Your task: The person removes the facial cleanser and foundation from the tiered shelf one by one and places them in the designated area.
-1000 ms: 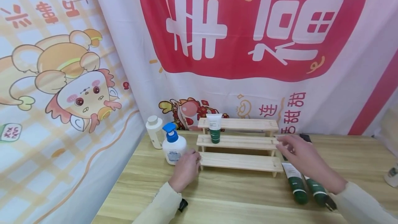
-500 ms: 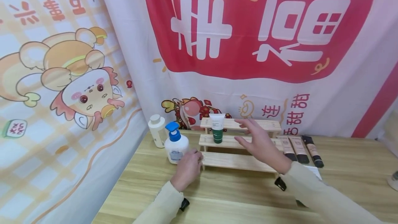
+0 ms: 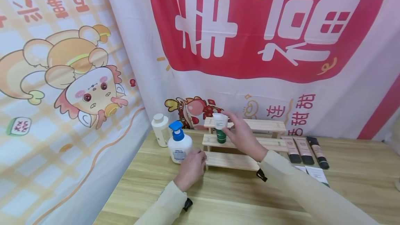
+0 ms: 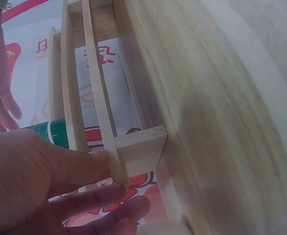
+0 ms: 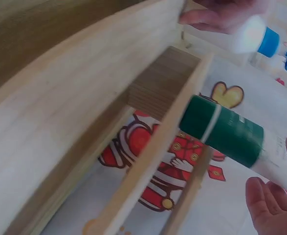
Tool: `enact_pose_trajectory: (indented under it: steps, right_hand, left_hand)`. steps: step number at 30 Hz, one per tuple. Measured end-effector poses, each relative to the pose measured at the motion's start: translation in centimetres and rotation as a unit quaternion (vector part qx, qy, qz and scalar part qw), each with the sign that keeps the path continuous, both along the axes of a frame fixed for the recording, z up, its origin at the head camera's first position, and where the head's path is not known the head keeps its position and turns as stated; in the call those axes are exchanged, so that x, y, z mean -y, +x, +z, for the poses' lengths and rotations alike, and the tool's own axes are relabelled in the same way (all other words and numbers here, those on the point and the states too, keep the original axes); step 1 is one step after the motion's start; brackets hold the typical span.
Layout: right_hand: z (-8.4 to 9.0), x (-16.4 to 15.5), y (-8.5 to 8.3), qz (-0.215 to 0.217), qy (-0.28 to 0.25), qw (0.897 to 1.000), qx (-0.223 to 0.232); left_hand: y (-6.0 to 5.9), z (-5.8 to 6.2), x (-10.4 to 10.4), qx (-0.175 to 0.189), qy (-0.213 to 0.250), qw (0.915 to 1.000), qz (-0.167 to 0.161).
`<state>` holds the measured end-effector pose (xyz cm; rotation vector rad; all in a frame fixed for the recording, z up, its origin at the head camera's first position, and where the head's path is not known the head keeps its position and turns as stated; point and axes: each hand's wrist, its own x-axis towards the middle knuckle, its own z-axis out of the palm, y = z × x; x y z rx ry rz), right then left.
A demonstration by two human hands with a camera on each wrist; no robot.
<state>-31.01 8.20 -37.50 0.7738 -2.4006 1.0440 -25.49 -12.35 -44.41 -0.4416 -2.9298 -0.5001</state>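
My left hand pinches the left end of the lowest tier of a three-tier wooden display rack. In the left wrist view the thumb lies on one side of that board and the fingers on the other. A green-and-white squeeze tube stands cap down on the middle tier, near its left end. My right hand holds the tube's white upper part between thumb and fingers. The right wrist view shows the tube's green lower part against the tier.
Left of the rack stand a white pump bottle with a blue top and a white capped bottle. Several beige-and-black tubes lie to its right, with white-bodied tubes nearer the front. A printed cloth hangs behind.
My right hand has moved left from the rack's right end to the green-and-white tube and taken hold of its top. My left hand has stayed at the rack's left end.
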Motion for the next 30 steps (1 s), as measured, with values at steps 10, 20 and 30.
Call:
enact_pose_trajectory:
  steps: [10,20,30]
  right_hand:
    - [-1.5,1.0,-0.5,-0.040,-0.031,0.998,-0.033]
    - [0.1,-1.8,1.6,-0.013,-0.076,0.993,-0.093]
    - [1.7,-7.6,5.7,-0.026,-0.045,0.986,-0.160]
  left_hand:
    - [-0.1,0.0,0.0,0.002,-0.006,1.0000,0.001]
    - [-0.3,-0.4,0.1,-0.011,-0.001,0.9999,-0.008]
    - [-0.3,-0.5,0.1,-0.018,-0.006,0.9997,-0.013]
